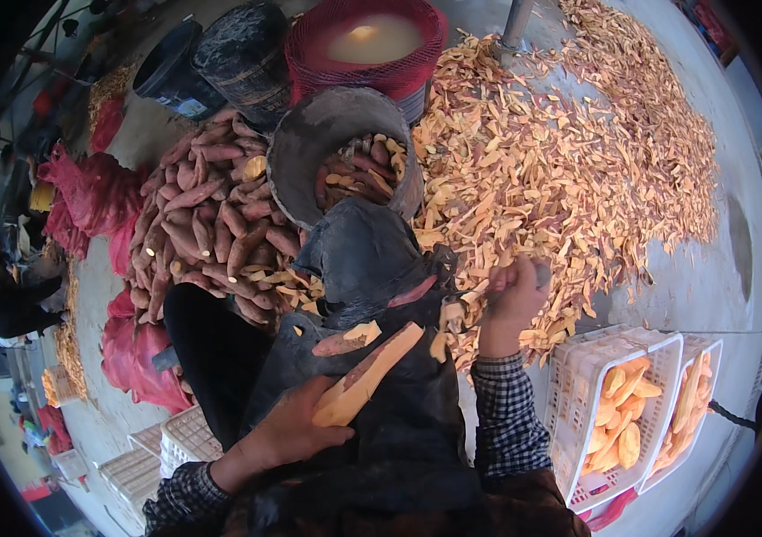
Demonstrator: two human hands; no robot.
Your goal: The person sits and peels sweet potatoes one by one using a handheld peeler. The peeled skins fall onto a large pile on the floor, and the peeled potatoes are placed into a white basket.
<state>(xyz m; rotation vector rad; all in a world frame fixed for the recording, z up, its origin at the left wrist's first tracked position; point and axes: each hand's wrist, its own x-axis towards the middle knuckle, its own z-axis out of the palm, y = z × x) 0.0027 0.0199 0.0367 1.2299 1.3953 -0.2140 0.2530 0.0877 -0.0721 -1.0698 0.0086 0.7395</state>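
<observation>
My left hand (297,423) grips a sweet potato (371,376) at its lower end. Most of its skin is gone, baring orange flesh, with a strip of red skin along the upper side. To the right, my right hand (515,295) is closed around the grey handle of a peeling tool (542,275), its working end hard to make out. A strip of peel (447,329) hangs by that end, apart from the sweet potato. On the dark apron (381,429) over my lap lie cut peel pieces (347,339).
Unpeeled sweet potatoes (210,215) are heaped at left. A grey bucket (344,107) ahead holds sweet potatoes and peel. Peelings (522,168) cover the floor at right, near a white crate (562,403) of peeled sweet potatoes. A metal post (517,27) stands behind. Another person (18,295) is far left.
</observation>
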